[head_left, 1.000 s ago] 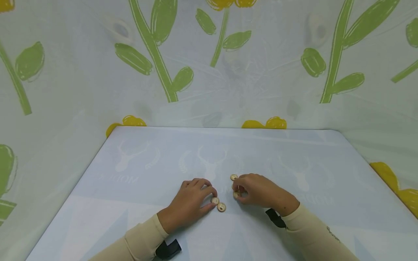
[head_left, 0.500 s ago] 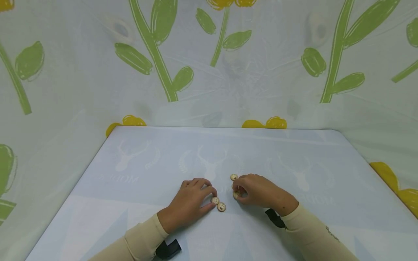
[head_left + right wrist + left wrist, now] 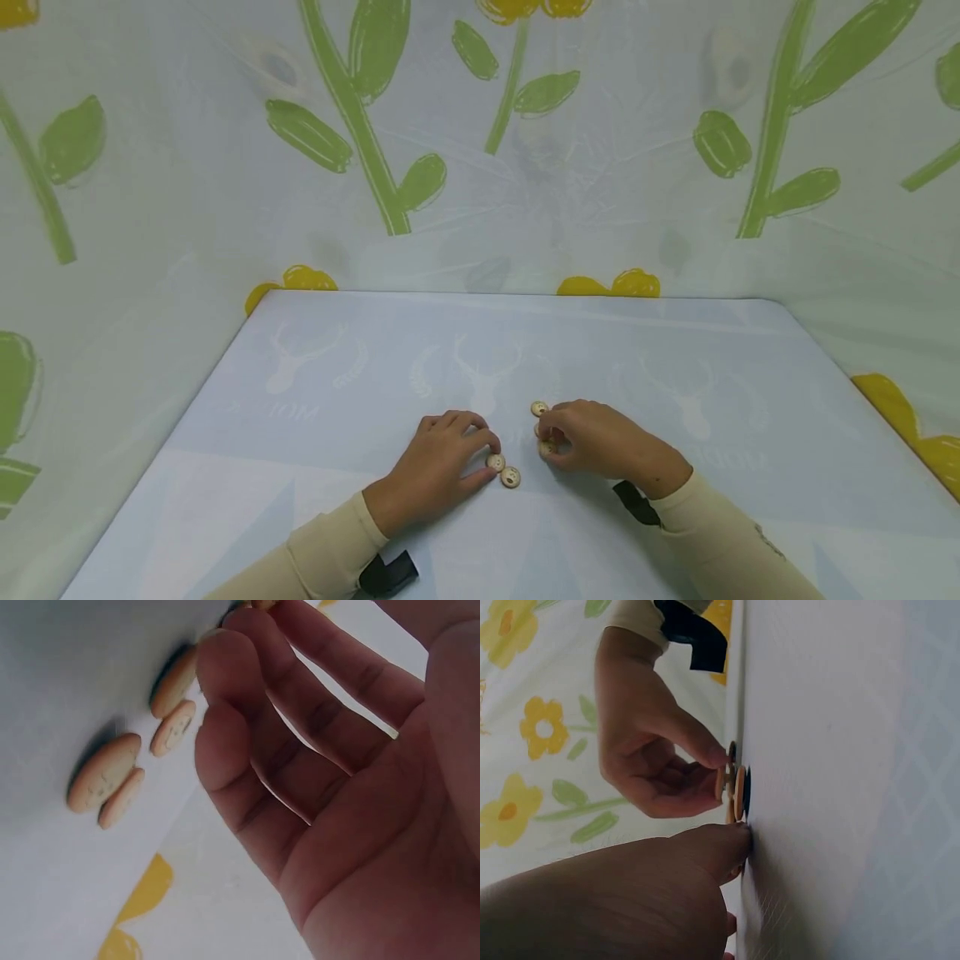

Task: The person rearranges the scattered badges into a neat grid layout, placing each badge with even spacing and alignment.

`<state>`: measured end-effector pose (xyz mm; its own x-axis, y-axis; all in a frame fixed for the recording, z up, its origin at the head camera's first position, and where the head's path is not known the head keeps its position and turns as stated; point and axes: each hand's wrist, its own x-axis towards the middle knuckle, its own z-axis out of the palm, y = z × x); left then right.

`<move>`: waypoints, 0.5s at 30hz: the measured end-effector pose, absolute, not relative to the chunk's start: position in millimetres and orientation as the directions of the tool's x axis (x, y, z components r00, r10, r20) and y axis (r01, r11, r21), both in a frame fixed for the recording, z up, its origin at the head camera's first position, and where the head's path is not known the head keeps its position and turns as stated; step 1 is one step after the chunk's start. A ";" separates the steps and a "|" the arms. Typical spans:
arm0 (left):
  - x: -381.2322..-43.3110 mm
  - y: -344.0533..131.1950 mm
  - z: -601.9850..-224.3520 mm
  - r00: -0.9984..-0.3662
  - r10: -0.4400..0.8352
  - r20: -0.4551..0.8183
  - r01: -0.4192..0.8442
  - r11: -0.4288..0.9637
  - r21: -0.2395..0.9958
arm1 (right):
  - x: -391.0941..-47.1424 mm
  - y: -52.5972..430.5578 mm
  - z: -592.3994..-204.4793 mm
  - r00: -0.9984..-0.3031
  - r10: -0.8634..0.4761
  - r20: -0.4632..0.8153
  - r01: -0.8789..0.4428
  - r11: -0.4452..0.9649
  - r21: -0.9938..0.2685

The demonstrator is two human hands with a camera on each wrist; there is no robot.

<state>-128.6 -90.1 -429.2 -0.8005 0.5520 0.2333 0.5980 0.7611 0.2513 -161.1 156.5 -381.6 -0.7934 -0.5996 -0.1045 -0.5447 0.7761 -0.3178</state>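
Small round wooden discs with drawn faces lie on the pale tabletop in the head view. My left hand [image 3: 442, 462] holds one wooden disc [image 3: 496, 462] between thumb and index fingertip. A second disc [image 3: 511, 477] touches it at the lower right. My right hand [image 3: 592, 437] pinches a disc [image 3: 547, 450] at the near end of a short column. The middle disc is mostly covered by its fingers, and the far disc [image 3: 539, 408] shows beyond them. In the right wrist view, face discs [image 3: 103, 772] appear beside the curled fingers [image 3: 225, 746].
The white table [image 3: 360, 333] carries faint deer prints. Its far edge meets a hanging cloth [image 3: 600, 192] with green stems and yellow flowers. Black straps [image 3: 388, 575] sit under both cream-sleeved wrists.
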 end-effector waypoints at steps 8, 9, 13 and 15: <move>-129.0 -89.1 -428.1 -0.802 0.550 0.234 0.596 0.766 0.240 | -157.0 164.5 -371.0 -0.826 -0.550 -0.124 -0.506 0.820 -0.269; -129.0 -89.4 -428.2 -0.802 0.550 0.235 0.596 0.766 0.242 | -156.8 165.7 -370.3 -0.828 -0.547 -0.125 -0.504 0.823 -0.263; -128.8 -90.4 -428.4 -0.800 0.551 0.237 0.598 0.762 0.248 | -156.5 169.3 -369.8 -0.828 -0.544 -0.131 -0.502 0.826 -0.255; -128.5 -90.7 -428.4 -0.798 0.553 0.239 0.601 0.760 0.248 | -156.0 170.5 -370.8 -0.826 -0.548 -0.132 -0.505 0.823 -0.260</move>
